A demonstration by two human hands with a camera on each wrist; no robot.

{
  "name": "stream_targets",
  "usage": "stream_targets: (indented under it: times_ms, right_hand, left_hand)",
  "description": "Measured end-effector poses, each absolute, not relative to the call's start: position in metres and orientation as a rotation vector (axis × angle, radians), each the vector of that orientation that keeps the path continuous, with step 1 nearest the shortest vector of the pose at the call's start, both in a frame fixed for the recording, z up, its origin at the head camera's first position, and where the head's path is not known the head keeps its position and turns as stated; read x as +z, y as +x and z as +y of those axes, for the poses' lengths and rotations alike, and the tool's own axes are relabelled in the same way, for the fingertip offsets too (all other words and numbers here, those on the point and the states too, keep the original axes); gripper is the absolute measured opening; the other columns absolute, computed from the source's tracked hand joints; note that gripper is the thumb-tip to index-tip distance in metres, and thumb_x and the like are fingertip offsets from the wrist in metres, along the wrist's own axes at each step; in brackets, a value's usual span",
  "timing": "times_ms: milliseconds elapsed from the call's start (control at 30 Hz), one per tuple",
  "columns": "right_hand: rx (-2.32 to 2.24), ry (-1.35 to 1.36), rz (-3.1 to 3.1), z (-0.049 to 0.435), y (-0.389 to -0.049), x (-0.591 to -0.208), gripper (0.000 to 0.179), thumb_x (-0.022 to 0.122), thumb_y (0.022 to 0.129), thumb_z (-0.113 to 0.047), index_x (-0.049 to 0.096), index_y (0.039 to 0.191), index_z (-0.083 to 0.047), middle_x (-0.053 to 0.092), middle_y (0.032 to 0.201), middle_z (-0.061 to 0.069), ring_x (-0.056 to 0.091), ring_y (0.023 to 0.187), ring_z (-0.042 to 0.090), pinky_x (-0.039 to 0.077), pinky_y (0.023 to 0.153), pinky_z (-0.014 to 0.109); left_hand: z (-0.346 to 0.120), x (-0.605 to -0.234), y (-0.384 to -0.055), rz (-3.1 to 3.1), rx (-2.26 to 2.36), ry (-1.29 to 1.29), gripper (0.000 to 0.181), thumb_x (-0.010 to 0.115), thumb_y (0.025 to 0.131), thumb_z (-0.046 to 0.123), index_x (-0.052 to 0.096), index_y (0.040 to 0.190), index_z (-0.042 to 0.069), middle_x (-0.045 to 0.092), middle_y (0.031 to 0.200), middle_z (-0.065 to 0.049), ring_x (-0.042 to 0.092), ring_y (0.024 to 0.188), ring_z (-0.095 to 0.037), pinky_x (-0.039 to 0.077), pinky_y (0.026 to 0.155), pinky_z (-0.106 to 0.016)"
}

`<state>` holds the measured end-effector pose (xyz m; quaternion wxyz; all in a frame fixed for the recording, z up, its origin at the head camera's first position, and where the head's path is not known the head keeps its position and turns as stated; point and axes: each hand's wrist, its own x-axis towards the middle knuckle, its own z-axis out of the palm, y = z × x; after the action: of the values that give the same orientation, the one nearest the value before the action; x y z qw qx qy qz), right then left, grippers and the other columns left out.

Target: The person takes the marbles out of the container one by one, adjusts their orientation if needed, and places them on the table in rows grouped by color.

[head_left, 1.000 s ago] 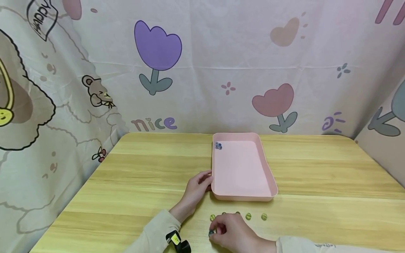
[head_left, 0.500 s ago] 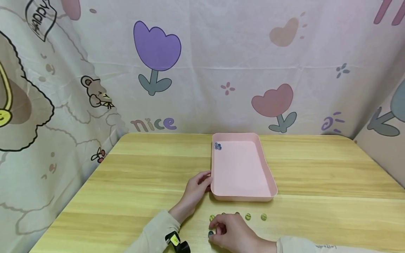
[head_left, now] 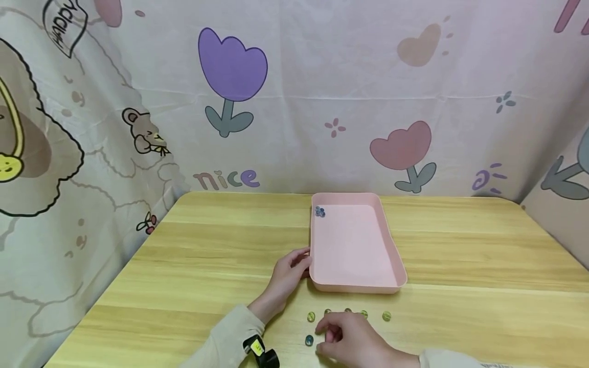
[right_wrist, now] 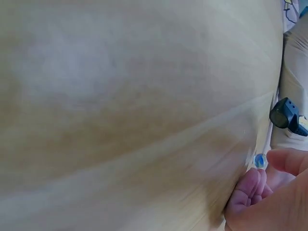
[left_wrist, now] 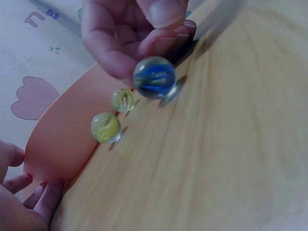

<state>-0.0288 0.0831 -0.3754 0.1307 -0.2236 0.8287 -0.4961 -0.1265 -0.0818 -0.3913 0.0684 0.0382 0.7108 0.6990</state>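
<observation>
On the table lies a blue marble [head_left: 309, 340], just left of my right hand [head_left: 352, 337]. The right thumb and index finger are parted with a gap between them and stand clear of the marble. Also seen in the left wrist view, the blue marble [left_wrist: 154, 78] appears close to the right fingertips. My left hand [head_left: 285, 278] touches the outer left wall of the pink tray [head_left: 359, 250] with its fingertips. Several yellow-green marbles [head_left: 386, 316] stand in a row before the tray, some partly hidden by the right hand.
Inside the tray's far left corner sits a small cluster of blue marbles [head_left: 319, 211]. A black wrist camera [head_left: 261, 352] is strapped on the left sleeve. Behind the wooden table [head_left: 221, 245] hangs a printed cloth [head_left: 299, 61].
Fingers of the right hand have let go of the blue marble and moved slightly right. The marble now stands alone on the table. The left hand stays at the tray.
</observation>
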Motion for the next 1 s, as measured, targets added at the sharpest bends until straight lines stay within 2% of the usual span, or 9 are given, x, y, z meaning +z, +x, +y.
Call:
stream_targets:
  times_ms: [367,600,767,1000]
  right_hand:
    - [-1.474,-0.623,2.334,0.095,-0.026,-0.373,0.014,0.075,0.077,-0.002,0.068,0.088,-0.007,0.054,0.069,-0.012,0.050,0.063,-0.001,0.046,0.057,0.017]
    - [-1.371,-0.660,2.290,0.099,-0.035,-0.344,0.011,0.074,0.077,-0.003,0.069,0.086,-0.007,0.060,0.072,-0.009,0.054,0.066,0.002,0.047,0.060,0.018]
    - [-1.379,-0.758,2.307,0.106,-0.055,-0.309,0.015,0.071,0.081,-0.006,0.070,0.096,-0.001,0.065,0.078,-0.007,0.058,0.072,0.005,0.051,0.064,0.020]
    - [-1.541,-0.686,2.399,0.132,-0.085,-0.263,0.028,0.067,0.091,-0.017,0.066,0.113,0.000,0.067,0.101,0.006,0.061,0.095,0.020,0.052,0.083,0.027]
  left_hand:
    - [-0.081,-0.390,-0.126,2.157,2.097,0.114,0.038,0.056,0.098,0.012,0.053,0.131,-0.007,0.061,0.112,-0.017,0.062,0.096,-0.022,0.055,0.084,-0.030]
    - [-0.081,-0.393,-0.125,2.156,2.090,0.118,0.038,0.056,0.098,0.012,0.053,0.131,-0.007,0.061,0.111,-0.016,0.062,0.095,-0.020,0.055,0.083,-0.030]
    - [-0.081,-0.394,-0.125,2.136,2.107,0.127,0.037,0.056,0.098,0.010,0.053,0.130,-0.008,0.062,0.111,-0.017,0.063,0.095,-0.021,0.055,0.084,-0.030]
    - [-0.081,-0.392,-0.125,2.149,2.101,0.112,0.038,0.056,0.098,0.011,0.054,0.131,-0.007,0.062,0.110,-0.015,0.062,0.095,-0.020,0.055,0.084,-0.030]
